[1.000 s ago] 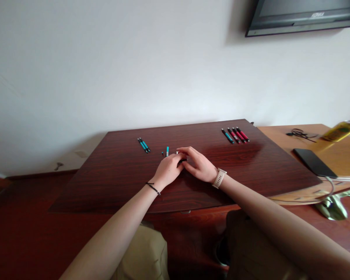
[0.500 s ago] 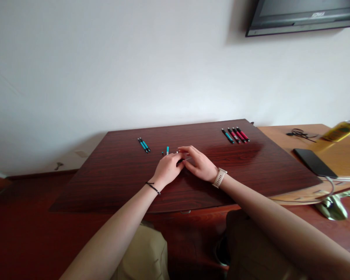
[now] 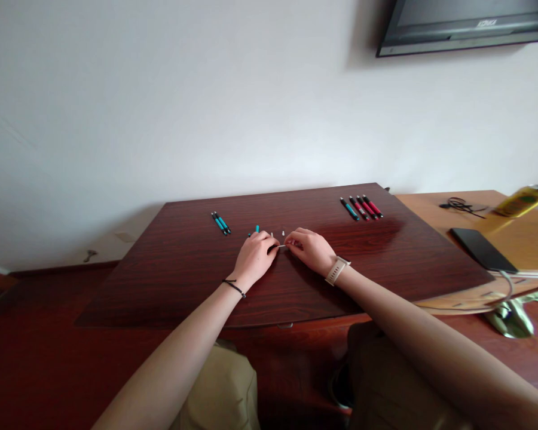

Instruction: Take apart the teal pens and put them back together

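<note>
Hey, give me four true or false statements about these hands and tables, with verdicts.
1. Two teal pens lie on the dark table, left of the left hand. True.
2. All four pens on the right are red. False: the leftmost pen is teal.
3. A thin white piece shows between the left hand and right hand. True.
4. The yellow can is on the dark table. False: it is on the lighter table.

The worktop (image 3: 197, 280) has glossy, streaked wood grain; the pink pens (image 3: 373, 206) near its far right corner and the turquoise pens (image 3: 223, 223) toward its far left corner look like smooth plastic; beyond its right edge is a shiny metal can (image 3: 523, 202), and below its near edge, matt cloth trousers (image 3: 226, 382)
</note>
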A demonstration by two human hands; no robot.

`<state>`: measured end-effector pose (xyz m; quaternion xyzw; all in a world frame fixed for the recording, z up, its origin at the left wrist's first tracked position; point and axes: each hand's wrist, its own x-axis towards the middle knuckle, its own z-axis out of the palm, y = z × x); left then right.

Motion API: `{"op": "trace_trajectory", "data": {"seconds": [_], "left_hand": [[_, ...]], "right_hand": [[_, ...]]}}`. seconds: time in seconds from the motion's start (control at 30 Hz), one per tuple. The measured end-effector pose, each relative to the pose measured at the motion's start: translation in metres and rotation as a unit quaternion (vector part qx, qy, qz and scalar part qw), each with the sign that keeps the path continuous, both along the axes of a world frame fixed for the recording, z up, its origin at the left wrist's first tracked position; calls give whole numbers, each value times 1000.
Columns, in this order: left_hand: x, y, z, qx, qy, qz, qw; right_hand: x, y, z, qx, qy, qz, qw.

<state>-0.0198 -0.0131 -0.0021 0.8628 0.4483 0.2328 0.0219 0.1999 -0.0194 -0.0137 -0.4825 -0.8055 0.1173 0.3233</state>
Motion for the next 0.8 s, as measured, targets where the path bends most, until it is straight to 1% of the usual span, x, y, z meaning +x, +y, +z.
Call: {"op": "trace_trajectory", "data": {"seconds": [0.1,0.2,0.33,0.57,0.7,0.8], "left_hand": [[-2,2,-3,-1,7,0,1000],[-2,3,-4,-9,4,-7,1000],[-2,3,-3,-12,1,-10,1000],[-1,3,-2,-20,1,-12,1000],[0,3,-3,-18,-6,-10,1000],[0,2,0,4,-28,-6,1000]], "right_hand": [[-1,1,-1,7,-9,5,1000],[-1,1,-2,-1,-16,4,1000],[0,2,-4,-15,-27,4,1000],[0,2,-4,-10,-30,9,999],[0,2,-4,-11,-26,9,1000],[0,3,-5,-7,-22,9,1000]]}}
